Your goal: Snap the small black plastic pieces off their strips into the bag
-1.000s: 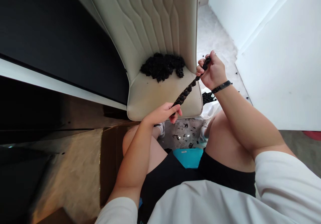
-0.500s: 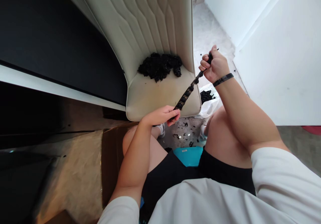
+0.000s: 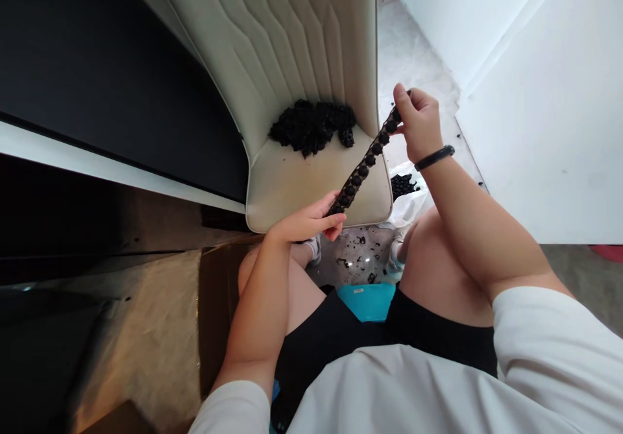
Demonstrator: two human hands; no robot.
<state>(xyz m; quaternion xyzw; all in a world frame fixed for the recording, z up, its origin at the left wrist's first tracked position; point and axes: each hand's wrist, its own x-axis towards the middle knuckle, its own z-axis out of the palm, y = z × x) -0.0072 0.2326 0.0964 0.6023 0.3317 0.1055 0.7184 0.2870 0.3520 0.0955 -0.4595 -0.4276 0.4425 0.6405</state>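
Note:
A long black strip of small round plastic parts point(image 3: 366, 161) stretches diagonally between my two hands. My left hand point(image 3: 311, 220) is closed round its lower end, just above my knee. My right hand point(image 3: 417, 122), with a dark band on the wrist, pinches the upper end beside the chair's right edge. A heap of loose black parts point(image 3: 314, 126) lies at the back of the cream chair seat point(image 3: 292, 187) in front of me.
A white plastic bag point(image 3: 406, 197) holding more black parts sits on the floor right of the chair. Black scraps point(image 3: 357, 255) litter the floor between my feet. A blue stool point(image 3: 367, 301) shows between my legs. A dark counter point(image 3: 97, 84) runs along the left; white walls stand at right.
My right hand has turned the strip so its row of round parts faces up, and its grip has changed from a fist to a pinch. The left hand has barely moved.

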